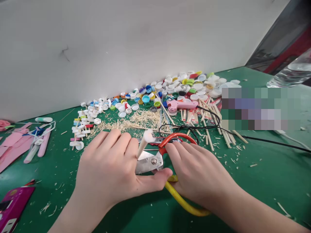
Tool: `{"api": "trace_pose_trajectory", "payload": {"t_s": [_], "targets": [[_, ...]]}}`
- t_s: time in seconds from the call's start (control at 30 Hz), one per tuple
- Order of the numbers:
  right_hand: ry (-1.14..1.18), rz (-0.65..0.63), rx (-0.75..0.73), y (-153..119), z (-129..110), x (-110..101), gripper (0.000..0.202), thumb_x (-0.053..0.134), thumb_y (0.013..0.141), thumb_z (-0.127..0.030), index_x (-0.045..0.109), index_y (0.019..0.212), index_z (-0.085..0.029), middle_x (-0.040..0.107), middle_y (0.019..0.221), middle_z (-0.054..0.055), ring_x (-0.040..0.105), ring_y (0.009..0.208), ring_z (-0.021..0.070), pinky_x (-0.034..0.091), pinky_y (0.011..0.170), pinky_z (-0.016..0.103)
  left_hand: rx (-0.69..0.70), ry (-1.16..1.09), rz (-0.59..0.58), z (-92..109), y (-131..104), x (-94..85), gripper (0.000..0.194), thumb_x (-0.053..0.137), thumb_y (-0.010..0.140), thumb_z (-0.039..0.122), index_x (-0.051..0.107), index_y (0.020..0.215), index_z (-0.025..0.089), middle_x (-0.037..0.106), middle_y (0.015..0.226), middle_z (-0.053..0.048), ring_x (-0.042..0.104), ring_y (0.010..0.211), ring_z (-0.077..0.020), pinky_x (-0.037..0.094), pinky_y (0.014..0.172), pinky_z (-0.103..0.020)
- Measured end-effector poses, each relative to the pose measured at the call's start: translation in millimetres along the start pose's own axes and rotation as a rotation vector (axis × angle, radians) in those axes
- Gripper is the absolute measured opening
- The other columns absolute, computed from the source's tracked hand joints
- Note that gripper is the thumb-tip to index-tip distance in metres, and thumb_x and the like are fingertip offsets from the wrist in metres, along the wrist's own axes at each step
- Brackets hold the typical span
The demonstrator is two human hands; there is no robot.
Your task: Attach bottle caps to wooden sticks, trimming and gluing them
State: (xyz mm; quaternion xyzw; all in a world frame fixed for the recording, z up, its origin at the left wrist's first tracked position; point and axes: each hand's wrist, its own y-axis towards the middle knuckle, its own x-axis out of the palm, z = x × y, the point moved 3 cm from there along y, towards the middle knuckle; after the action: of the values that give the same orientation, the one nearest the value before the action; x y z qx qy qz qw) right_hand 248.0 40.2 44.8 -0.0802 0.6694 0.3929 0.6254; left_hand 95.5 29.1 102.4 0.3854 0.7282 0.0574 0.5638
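Steel scissors (147, 164) in curled right fingers (175, 153), wooden stick (144, 143) in curled left fingers (132, 149)

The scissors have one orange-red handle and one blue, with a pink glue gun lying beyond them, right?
Not quite: in the head view, the scissors have one orange-red handle and one yellow handle, not blue; the pink glue gun lies beyond them.

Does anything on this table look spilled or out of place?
Mostly the mess: pale shavings lie strewn loose across the green table, thickest in front of the bottle caps. The scissors in the right hand also look mismatched, with one red handle and one yellow.
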Motion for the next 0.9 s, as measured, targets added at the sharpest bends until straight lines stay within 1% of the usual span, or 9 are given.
{"api": "trace_pose_trajectory", "payload": {"t_s": [0.07,0.17,0.27,0.4,0.53,0.63,0.73,0.8,0.9], "targets": [[-0.023,0.013,-0.003,0,0,0,0.013,0.048,0.067,-0.027,0.050,0.075,-0.017,0.053,0.065,0.005,0.050,0.058,0.0183,0.030,0.055,0.031,-0.039,0.003,0.006,1,-2,2.7,0.051,0.039,0.078,0.067,0.047,0.056,0.021,0.050,0.054,-0.003,0.054,0.061,-0.0208,0.033,0.053,-0.034],[-0.043,0.053,0.001,0,1,-2,0.013,0.045,0.072,-0.028,0.050,0.074,-0.016,0.052,0.064,0.005,0.050,0.058,0.0182,0.029,0.055,0.031,-0.085,-0.003,0.052,1,-5,7.2,0.048,0.043,0.077,0.063,0.048,0.057,0.021,0.053,0.056,-0.004,0.053,0.059,-0.0194,0.030,0.052,-0.032],[-0.051,0.099,0.008,0,0,-5,0.009,0.043,0.071,-0.025,0.048,0.073,-0.018,0.050,0.063,0.003,0.049,0.057,0.0176,0.028,0.055,0.030,-0.033,-0.013,0.087,1,-8,12.4,0.046,0.049,0.074,0.062,0.049,0.056,0.020,0.051,0.052,-0.002,0.050,0.053,-0.0170,0.028,0.049,-0.030],[-0.070,0.070,0.013,-2,-1,-4,0.009,0.048,0.066,-0.024,0.047,0.073,-0.018,0.050,0.063,0.002,0.049,0.056,0.0173,0.028,0.054,0.029,0.040,-0.002,0.152,1,-7,16.2,0.046,0.049,0.075,0.060,0.051,0.054,0.019,0.050,0.046,-0.001,0.046,0.045,-0.0150,0.024,0.045,-0.029],[-0.082,0.029,0.026,-4,-2,-1,0.021,0.058,0.066,-0.035,0.048,0.074,-0.018,0.051,0.063,0.002,0.049,0.055,0.0175,0.027,0.054,0.030,0.030,0.003,0.196,3,-5,19.3,0.050,0.043,0.078,0.058,0.051,0.049,0.019,0.048,0.042,-0.002,0.042,0.040,-0.0149,0.022,0.043,-0.029],[-0.070,-0.013,0.035,-7,-3,5,0.035,0.060,0.070,-0.049,0.051,0.077,-0.016,0.052,0.063,0.003,0.051,0.055,0.0182,0.025,0.053,0.030,0.023,-0.013,0.178,4,-6,24.8,0.049,0.042,0.081,0.054,0.052,0.049,0.018,0.047,0.042,-0.001,0.042,0.040,-0.0153,0.024,0.042,-0.029],[-0.063,-0.058,0.045,-7,-4,12,0.043,0.061,0.071,-0.056,0.052,0.079,-0.015,0.053,0.064,0.004,0.052,0.055,0.0192,0.024,0.052,0.031,0.025,-0.027,0.158,3,-8,30.7,0.047,0.042,0.082,0.050,0.052,0.048,0.019,0.046,0.042,-0.001,0.043,0.041,-0.0154,0.024,0.042,-0.029],[-0.056,-0.061,0.050,-6,-4,15,0.044,0.058,0.073,-0.059,0.051,0.077,-0.016,0.053,0.063,0.004,0.053,0.055,0.0193,0.023,0.052,0.030,0.027,-0.034,0.156,2,-9,33.3,0.044,0.044,0.082,0.045,0.052,0.049,0.019,0.047,0.043,-0.001,0.044,0.041,-0.0153,0.025,0.042,-0.028],[-0.040,-0.028,0.065,-3,-2,15,0.042,0.048,0.082,-0.058,0.048,0.074,-0.017,0.053,0.063,0.003,0.054,0.056,0.0184,0.023,0.053,0.030,0.031,-0.057,0.185,-1,-8,34.5,0.038,0.048,0.082,0.040,0.057,0.053,0.017,0.052,0.047,-0.003,0.047,0.045,-0.0162,0.028,0.043,-0.029]]}}
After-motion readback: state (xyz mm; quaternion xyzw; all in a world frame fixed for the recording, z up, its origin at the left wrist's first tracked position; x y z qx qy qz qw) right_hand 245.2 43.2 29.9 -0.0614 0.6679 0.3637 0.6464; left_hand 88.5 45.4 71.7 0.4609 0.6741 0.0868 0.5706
